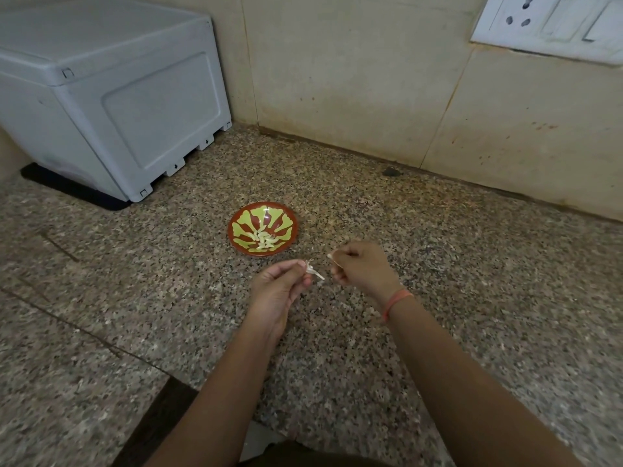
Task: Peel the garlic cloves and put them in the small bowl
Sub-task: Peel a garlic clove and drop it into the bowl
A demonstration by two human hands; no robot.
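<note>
A small red bowl (247, 215) with a yellow-green flower pattern sits on the speckled granite counter, holding several peeled garlic cloves (264, 240). Just in front of the bowl, my left hand (278, 293) pinches a pale garlic clove (314, 272) with loose skin at its fingertips. My right hand (362, 267), an orange thread band on its wrist, is curled and pinches a small whitish piece (332, 256) between thumb and fingers; whether it is skin or garlic I cannot tell. The two hands are a short gap apart.
A grey plastic box (111, 96) stands at the back left on a dark mat. The beige tiled wall (354, 79) runs behind the counter, with a white switch and socket plate (553, 25) at the top right. The counter's front edge lies near my body.
</note>
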